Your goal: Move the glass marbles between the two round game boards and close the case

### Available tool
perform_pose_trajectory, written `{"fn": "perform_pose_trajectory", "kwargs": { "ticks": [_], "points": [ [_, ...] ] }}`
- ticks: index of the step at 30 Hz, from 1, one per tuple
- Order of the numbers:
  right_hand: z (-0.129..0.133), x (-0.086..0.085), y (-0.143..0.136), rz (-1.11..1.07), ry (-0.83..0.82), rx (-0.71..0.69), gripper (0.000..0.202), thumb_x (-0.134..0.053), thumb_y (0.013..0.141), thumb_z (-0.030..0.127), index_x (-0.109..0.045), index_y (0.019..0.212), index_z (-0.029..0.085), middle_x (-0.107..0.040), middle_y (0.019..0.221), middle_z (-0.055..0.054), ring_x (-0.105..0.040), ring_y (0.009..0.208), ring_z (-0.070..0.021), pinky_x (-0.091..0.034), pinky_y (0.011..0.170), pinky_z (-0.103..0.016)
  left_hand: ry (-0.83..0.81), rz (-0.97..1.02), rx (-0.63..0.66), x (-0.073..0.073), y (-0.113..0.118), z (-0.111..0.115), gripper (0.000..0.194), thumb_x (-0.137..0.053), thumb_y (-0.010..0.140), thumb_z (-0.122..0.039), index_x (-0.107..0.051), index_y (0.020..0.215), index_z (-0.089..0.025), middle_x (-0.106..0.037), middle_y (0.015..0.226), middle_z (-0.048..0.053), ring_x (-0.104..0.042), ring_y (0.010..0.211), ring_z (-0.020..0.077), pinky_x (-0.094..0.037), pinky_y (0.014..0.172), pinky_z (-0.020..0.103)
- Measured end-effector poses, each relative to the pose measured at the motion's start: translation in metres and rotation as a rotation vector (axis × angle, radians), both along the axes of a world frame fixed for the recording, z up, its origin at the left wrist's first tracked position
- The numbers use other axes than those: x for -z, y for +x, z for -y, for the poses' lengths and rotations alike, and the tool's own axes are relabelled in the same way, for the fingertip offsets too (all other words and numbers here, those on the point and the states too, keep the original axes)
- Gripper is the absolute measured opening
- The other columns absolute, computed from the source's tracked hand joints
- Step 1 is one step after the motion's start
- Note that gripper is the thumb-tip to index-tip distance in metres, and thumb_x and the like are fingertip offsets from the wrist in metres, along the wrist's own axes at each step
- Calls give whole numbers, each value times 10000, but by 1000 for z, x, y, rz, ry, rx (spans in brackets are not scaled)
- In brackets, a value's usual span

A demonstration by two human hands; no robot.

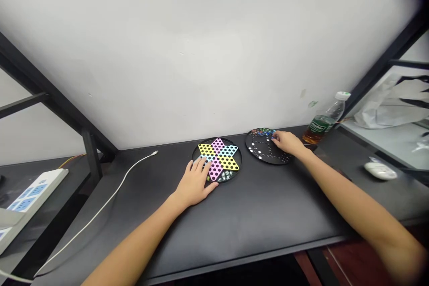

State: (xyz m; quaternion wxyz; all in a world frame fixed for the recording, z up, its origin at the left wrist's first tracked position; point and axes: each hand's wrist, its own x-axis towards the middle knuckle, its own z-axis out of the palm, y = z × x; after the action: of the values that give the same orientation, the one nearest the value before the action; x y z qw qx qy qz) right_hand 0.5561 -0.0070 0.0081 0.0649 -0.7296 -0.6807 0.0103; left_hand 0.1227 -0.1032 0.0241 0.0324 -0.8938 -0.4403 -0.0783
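Observation:
A round Chinese checkers board (229,163) with a pink, yellow and pale blue star lies near the wall. My left hand (195,182) rests over its lower left edge, fingers spread. Clear and greenish marbles (226,175) sit in the board's near rim. To the right lies a round black tray (264,152) with rows of slots. Several white pieces stand on it, and coloured marbles (263,132) are gathered along its far edge. My right hand (288,142) is over the tray's right side, its fingertips pinched on a small blue marble (274,136).
A bottle of brown drink (323,120) stands right of the tray, by the wall. Farther right are a white mouse (380,170) and a plastic bag (382,100). A white cable (114,194) runs across the left of the black table (248,219), beside a power strip (31,201).

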Motion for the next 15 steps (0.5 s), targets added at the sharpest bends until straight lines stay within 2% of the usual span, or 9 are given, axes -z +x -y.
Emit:
{"fn": "perform_pose_trajectory", "kwargs": {
  "ticks": [4,11,15],
  "points": [
    [-7,1,-2,-49,34,45,308,-548,918,354,-660,1159,198,-729,964,-86,-661,864,-237,-416,661,-294,-9,-16,0,-2,0,0,661,-457,948,-581,-438,1447,-149,-461,1496,187,-369,1424,336,-285,1169,565],
    [4,4,12,-105,120,63,288,-556,893,403,-701,1013,185,-724,865,-78,-656,798,-230,-414,648,-290,-4,-3,-19,-4,1,3,652,-474,934,-602,-470,1415,-162,-474,1483,189,-402,1398,339,-320,1141,554],
    [14,2,6,-142,148,23,254,-551,893,402,-694,923,194,-720,828,-64,-652,765,-218,-421,649,-289,2,26,-34,-7,3,8,641,-460,935,-614,-488,1399,-173,-491,1465,184,-442,1359,342,-380,1085,535]
  ]
}}
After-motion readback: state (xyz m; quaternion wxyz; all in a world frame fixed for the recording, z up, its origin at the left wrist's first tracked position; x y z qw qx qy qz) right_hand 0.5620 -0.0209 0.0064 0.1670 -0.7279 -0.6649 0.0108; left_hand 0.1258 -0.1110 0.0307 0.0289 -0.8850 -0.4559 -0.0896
